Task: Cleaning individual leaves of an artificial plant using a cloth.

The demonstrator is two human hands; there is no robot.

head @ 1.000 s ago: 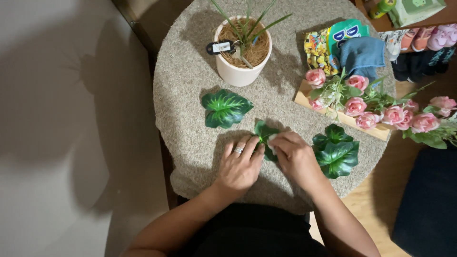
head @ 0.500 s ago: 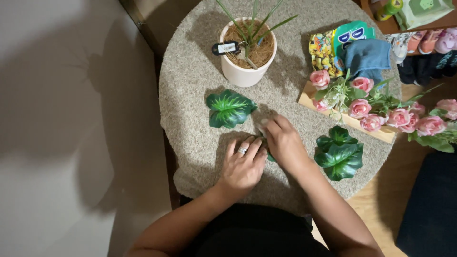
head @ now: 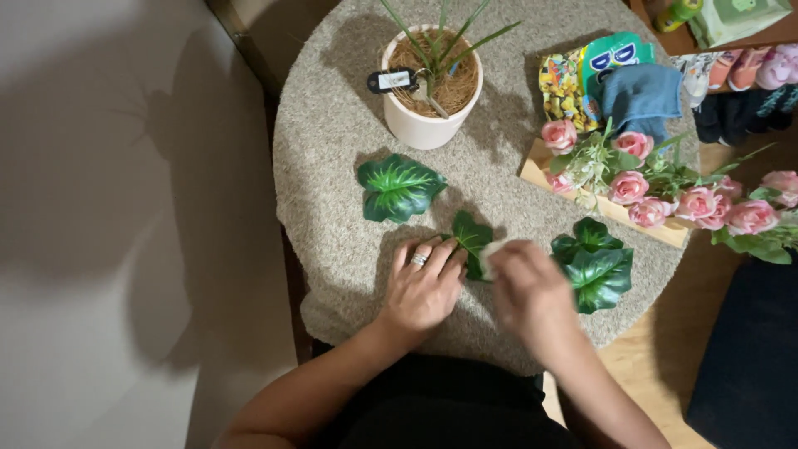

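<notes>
Both hands meet at lower centre: our left hand [head: 422, 287] presses flat on the green leaf [head: 470, 241]; our right hand [head: 524, 287], blurred, pinches a pale cloth [head: 490, 254] there; we wipe gently, pinning it firmly.

Two bare hands brought close together, palms down.

The left hand [head: 422, 287] is laid flat with its fingers stretched forward and a ring worn on one finger. The right hand [head: 528, 291] is blurred, its fingers curled inward toward the left fingertips. Both forearms are angled in from the lower edge, the wrists kept low and slightly bent.
</notes>
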